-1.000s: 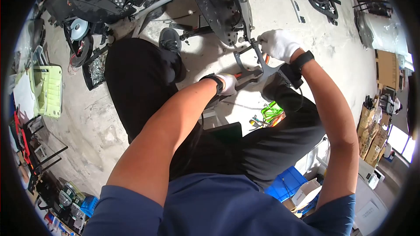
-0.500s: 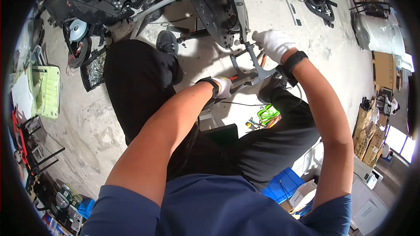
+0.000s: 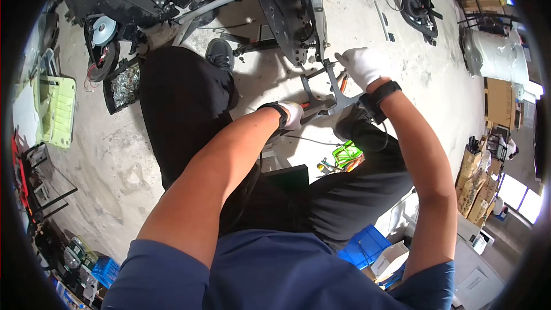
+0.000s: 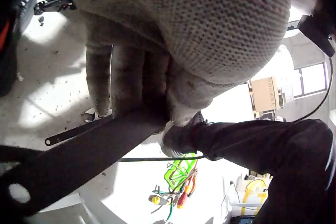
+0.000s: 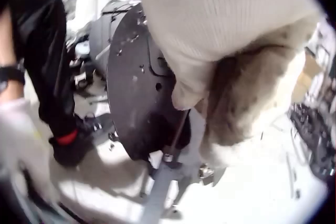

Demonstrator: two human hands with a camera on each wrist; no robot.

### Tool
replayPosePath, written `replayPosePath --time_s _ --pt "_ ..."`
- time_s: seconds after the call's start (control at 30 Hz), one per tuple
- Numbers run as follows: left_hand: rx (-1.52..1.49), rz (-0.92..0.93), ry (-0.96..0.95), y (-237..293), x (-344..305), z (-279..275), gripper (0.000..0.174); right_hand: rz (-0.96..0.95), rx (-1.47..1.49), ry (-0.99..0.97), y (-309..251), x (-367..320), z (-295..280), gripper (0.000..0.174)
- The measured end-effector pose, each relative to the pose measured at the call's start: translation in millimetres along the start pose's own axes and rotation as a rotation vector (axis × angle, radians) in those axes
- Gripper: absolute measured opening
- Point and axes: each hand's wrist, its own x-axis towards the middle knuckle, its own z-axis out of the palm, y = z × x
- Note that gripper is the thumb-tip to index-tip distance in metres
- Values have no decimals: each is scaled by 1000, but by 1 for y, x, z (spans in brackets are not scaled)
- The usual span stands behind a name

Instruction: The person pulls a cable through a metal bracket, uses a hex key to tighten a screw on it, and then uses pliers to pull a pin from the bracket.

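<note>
A grey forked metal bracket [image 3: 334, 93] stands between the hands, its upper end at the lower edge of a large black plate-like part [image 3: 281, 17]. My gloved left hand [image 3: 294, 115] is at its lower left; in the left wrist view the fingers curl round a dark flat metal bar [image 4: 79, 155] with a round hole. My gloved right hand [image 3: 363, 64] is at the upper end. The right wrist view shows it pinching a thin metal rod [image 5: 179, 132] whose tip meets a bolt [image 5: 168, 157] on the bracket. Orange handles [image 3: 344, 84] show beside the bracket.
A bright green tool holder [image 3: 346, 154] and pliers [image 4: 187, 192] lie on the floor by the right leg. A tray of small hardware [image 3: 125, 86] stands left of the left knee. A blue bin [image 3: 364, 247] is near the right hip. A thin cable [image 3: 313, 140] crosses the floor.
The head view has shifted slightly. My right hand has turned a little at the bracket's upper end, while my left hand keeps its hold at the lower left.
</note>
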Motion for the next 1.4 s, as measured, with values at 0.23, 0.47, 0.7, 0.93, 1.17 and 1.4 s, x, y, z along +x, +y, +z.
replayPosePath --time_s 0.23,0.47,0.7,0.93,1.17,1.4 --pt "44 -3 69 -4 2 4 36 13 95 294 2 -1 30 29" --pt "96 -90 94 -23 5 -4 29 116 539 156 1 -13 17 25" --pt "104 -33 61 -19 13 6 29 334 1350 121 12 -10 54 31" --pt "66 -31 101 -25 2 -3 27 350 1396 137 20 -26 46 27" --pt "-428 -31 58 -9 -4 -4 33 385 1490 195 26 -43 36 25" --pt "-626 -8 57 2 -8 -16 39 285 1417 354 39 -64 11 26"
